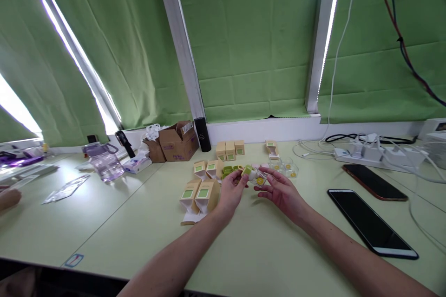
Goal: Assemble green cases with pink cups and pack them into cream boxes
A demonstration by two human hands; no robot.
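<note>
Near the middle of the table, my left hand [232,189] pinches a green cap [247,170] with a small loop on it. My right hand [279,191] has its fingers around a small clear bottle [259,179] with a yellow mark, right beside the cap. The cap and bottle are close together; whether they are joined is hard to tell. Several more clear bottles [287,167] stand behind my right hand. Green caps [228,170] lie just behind my left hand. Open small cardboard boxes [206,193] with green labels stand left of my left hand.
Closed small boxes [230,150] stand farther back. Two phones [372,222] and a power strip [378,158] with cables are at the right. A brown carton [178,143], a black cylinder [202,134] and a water bottle [104,163] are left. Another person's hand [9,198] shows at the far left.
</note>
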